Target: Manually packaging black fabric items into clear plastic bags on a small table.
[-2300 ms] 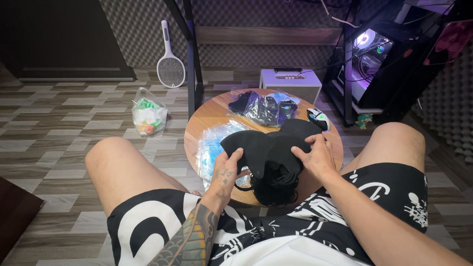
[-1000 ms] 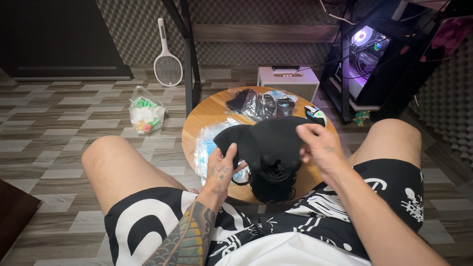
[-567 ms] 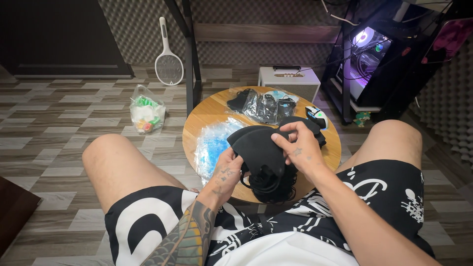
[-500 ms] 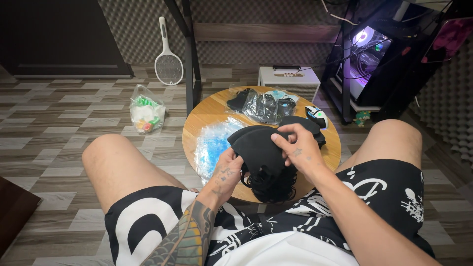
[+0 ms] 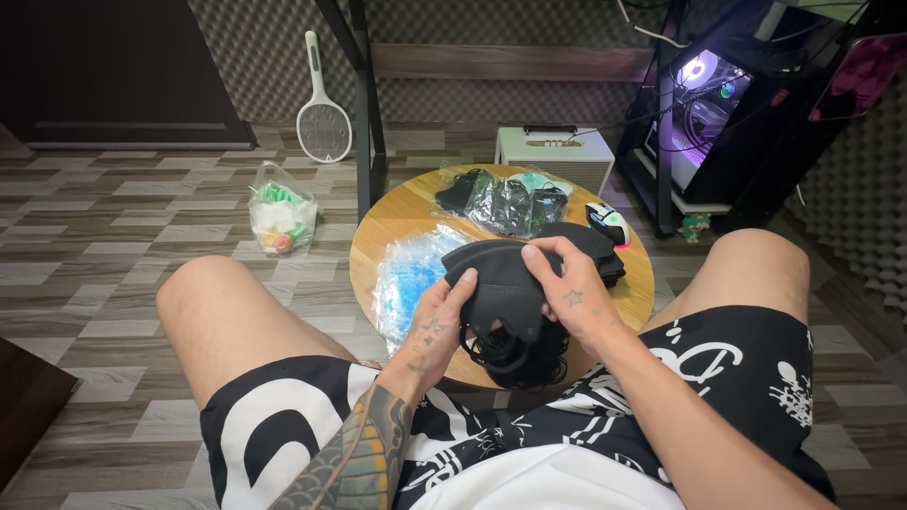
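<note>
black face mask (image 5: 499, 281) held above the round wooden table (image 5: 397, 219), over its near edge | left hand (image 5: 436, 326) fingers curled, gripping its left edge | right hand (image 5: 569, 295) fingers pinching its top right | black mask pile (image 5: 518, 357) beneath

I'm looking down into a room in a home, set up as a gaming or recording corner. Grey acoustic foam (image 5: 274, 57) covers the walls. A desktop computer tower (image 5: 704, 104) glows purple under a black-framed desk (image 5: 364, 104), with a small cream amplifier (image 5: 553, 156) on the floor beside it. The floor (image 5: 123, 217) is grey wood-pattern tile. An electric fly-swatter racket (image 5: 323, 118) leans against the wall, and a low round wooden table (image 5: 397, 222) sits between my knees.
</note>
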